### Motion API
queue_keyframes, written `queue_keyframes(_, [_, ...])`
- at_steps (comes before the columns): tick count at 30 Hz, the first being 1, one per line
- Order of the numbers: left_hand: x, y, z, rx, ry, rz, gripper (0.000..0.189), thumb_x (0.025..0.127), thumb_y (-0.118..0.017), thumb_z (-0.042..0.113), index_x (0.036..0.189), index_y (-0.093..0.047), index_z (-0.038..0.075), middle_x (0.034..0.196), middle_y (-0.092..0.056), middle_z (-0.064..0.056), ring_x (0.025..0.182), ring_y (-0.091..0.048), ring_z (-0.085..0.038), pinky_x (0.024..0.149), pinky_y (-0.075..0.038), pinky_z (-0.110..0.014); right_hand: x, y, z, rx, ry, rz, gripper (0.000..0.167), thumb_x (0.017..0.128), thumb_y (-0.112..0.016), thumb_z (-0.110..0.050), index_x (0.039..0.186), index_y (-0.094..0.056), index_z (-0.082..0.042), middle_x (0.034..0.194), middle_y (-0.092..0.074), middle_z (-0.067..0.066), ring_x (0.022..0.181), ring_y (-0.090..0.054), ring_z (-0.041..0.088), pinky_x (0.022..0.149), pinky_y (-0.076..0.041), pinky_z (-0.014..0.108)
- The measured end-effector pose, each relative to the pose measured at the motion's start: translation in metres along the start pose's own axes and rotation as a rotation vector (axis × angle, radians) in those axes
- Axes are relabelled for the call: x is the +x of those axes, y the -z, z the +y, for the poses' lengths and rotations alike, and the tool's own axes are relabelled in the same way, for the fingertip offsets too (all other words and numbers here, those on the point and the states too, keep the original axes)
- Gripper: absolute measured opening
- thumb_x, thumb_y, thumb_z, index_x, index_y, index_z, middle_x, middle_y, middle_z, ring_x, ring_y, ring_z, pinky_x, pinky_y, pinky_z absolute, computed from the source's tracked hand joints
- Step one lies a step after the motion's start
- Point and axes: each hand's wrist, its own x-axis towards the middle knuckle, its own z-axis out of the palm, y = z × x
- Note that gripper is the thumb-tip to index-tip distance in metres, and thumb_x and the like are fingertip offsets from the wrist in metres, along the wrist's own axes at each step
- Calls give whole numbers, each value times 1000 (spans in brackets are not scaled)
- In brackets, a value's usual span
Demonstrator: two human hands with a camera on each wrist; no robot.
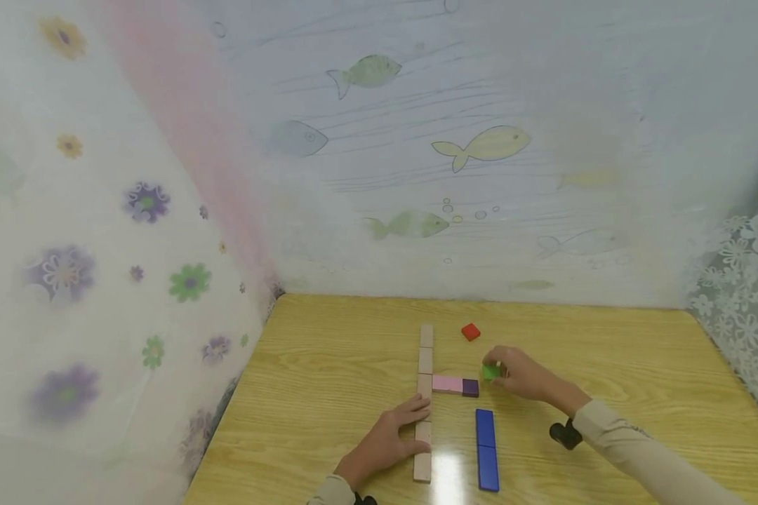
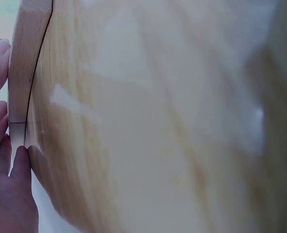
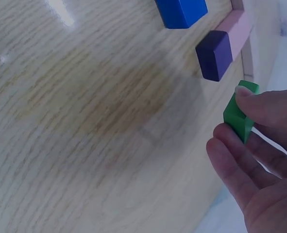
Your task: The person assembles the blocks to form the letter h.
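A green block (image 1: 490, 372) is pinched between the thumb and fingers of my right hand (image 1: 523, 375); the right wrist view shows it tilted, beside the purple block (image 3: 214, 56). My left hand (image 1: 385, 438) rests its extended fingers and thumb on a long row of plain wooden blocks (image 1: 425, 361), covering part of it. Pink blocks (image 1: 447, 384) reach out to the right from the row's middle. The purple block sits at their right end, just left of the green one.
Two blue blocks (image 1: 487, 449) lie end to end on the wood-grain table (image 1: 328, 358), right of the row's near half. Further back lies a red block (image 1: 471, 332). Behind the table's far edge hangs a fish-patterned sheet (image 1: 410, 175).
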Motion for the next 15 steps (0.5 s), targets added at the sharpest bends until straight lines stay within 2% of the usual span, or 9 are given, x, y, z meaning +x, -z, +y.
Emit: queue_keyframes(15, [0, 0, 0, -10, -4, 3, 63, 83, -71, 35, 135, -52, 5, 148, -38, -1, 139, -27, -21, 109, -31, -40, -9, -17, 0, 13, -5, -24, 24, 79, -69, 5, 102, -63, 4, 95, -61, 7, 77, -55, 16, 63, -51, 26])
